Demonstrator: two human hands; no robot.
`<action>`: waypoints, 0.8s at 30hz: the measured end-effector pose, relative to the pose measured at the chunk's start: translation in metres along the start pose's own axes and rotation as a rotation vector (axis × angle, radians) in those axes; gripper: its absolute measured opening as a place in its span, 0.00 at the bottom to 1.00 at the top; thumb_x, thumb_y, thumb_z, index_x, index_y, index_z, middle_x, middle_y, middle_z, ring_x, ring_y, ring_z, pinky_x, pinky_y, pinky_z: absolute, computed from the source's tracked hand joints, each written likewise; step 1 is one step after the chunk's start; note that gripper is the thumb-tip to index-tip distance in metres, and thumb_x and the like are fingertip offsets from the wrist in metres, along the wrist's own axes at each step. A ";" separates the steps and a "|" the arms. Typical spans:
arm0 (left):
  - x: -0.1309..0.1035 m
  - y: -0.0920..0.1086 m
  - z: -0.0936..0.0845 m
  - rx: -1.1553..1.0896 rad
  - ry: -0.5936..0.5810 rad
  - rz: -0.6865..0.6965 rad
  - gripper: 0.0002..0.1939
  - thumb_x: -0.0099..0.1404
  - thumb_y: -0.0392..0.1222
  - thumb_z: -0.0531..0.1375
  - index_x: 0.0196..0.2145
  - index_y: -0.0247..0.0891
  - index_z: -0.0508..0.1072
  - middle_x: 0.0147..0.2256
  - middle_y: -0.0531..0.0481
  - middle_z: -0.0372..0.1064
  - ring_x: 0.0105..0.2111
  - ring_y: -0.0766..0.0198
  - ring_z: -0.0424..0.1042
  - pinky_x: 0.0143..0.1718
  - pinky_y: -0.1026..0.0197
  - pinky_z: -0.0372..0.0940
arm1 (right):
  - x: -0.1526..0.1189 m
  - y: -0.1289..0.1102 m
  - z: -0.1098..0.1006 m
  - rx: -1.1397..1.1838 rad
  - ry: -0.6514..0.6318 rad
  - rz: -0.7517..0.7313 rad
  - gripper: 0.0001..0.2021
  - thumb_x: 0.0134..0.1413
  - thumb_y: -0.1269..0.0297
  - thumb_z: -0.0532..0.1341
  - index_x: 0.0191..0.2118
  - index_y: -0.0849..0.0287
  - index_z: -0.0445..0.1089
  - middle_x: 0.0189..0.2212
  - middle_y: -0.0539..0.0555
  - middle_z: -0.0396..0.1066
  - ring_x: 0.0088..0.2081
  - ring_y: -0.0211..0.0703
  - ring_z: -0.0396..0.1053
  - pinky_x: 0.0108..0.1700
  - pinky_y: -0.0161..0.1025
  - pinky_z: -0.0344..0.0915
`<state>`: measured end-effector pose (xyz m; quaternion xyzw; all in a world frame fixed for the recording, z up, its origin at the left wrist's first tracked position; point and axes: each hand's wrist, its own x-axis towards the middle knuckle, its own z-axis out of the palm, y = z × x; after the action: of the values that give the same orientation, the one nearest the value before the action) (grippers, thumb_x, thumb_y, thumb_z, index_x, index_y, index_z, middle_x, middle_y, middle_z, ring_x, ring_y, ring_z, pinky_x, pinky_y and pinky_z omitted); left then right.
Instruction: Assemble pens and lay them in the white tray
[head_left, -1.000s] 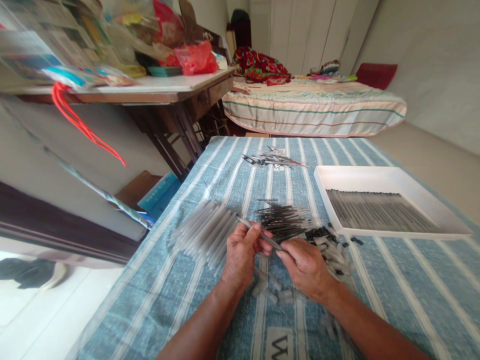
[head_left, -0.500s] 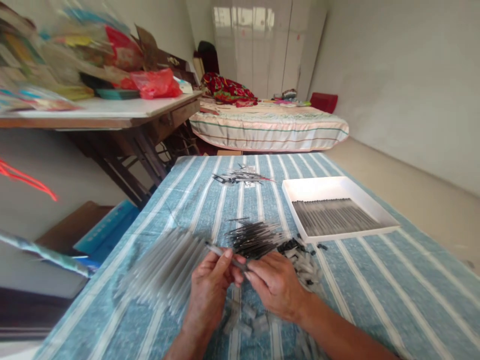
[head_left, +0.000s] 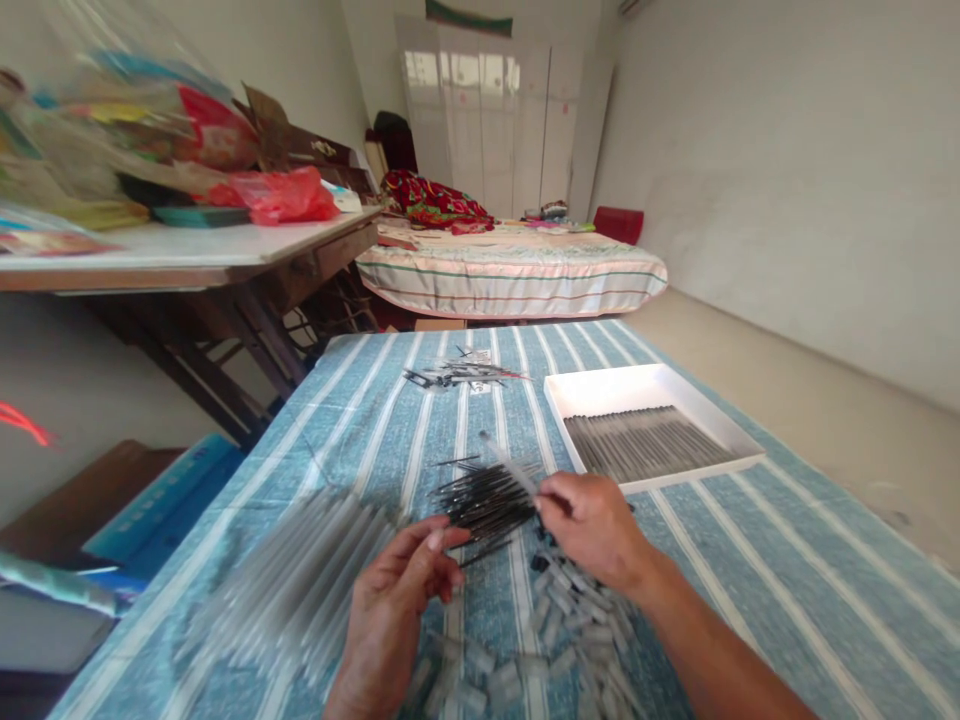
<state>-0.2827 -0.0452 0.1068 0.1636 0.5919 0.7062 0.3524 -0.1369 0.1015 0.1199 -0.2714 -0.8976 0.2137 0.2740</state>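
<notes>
Seemingly a pen, right fingers

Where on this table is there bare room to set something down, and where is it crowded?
The widest bare patch of striped cloth lies between the white tray and the right forearm. A smaller one separates the far pile of thin sticks from the black rods. Crowded: around the left hand and right hand, with grey tubes, rods and short pieces.

The single head camera was worn by the person and faced forward and down along the striped tablecloth. Left hand and right hand registered close, low in view; the bed and wardrobe stood far off, upper centre.
</notes>
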 end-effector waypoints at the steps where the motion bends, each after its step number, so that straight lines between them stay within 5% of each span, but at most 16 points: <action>1: 0.001 0.001 -0.001 0.018 0.023 0.007 0.18 0.50 0.47 0.67 0.36 0.35 0.73 0.31 0.45 0.76 0.21 0.67 0.67 0.20 0.66 0.60 | 0.006 0.013 -0.010 -0.049 -0.012 0.092 0.11 0.56 0.67 0.54 0.27 0.58 0.70 0.20 0.48 0.70 0.21 0.35 0.65 0.25 0.31 0.55; 4: 0.001 0.003 -0.003 0.058 0.055 -0.002 0.17 0.46 0.47 0.68 0.33 0.35 0.74 0.27 0.46 0.75 0.20 0.66 0.66 0.20 0.66 0.59 | 0.022 0.057 -0.033 -0.400 -0.066 0.392 0.10 0.54 0.64 0.55 0.27 0.56 0.72 0.25 0.51 0.73 0.29 0.40 0.70 0.28 0.32 0.56; 9: 0.000 0.001 0.001 0.200 0.031 0.009 0.16 0.47 0.49 0.66 0.30 0.35 0.74 0.24 0.48 0.74 0.19 0.66 0.65 0.20 0.65 0.59 | 0.035 0.103 -0.042 -0.511 -0.127 0.556 0.10 0.50 0.66 0.55 0.30 0.59 0.74 0.28 0.58 0.75 0.33 0.47 0.72 0.28 0.35 0.56; 24: 0.005 -0.005 -0.005 0.357 -0.019 0.002 0.13 0.52 0.48 0.62 0.30 0.34 0.72 0.21 0.50 0.72 0.19 0.66 0.64 0.21 0.64 0.60 | 0.035 0.108 -0.037 -0.490 -0.281 0.608 0.11 0.49 0.62 0.56 0.31 0.57 0.75 0.32 0.57 0.76 0.37 0.49 0.72 0.31 0.37 0.60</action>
<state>-0.2882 -0.0449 0.0997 0.2308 0.7043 0.5887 0.3226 -0.0989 0.2138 0.1034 -0.5497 -0.8294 0.0999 0.0004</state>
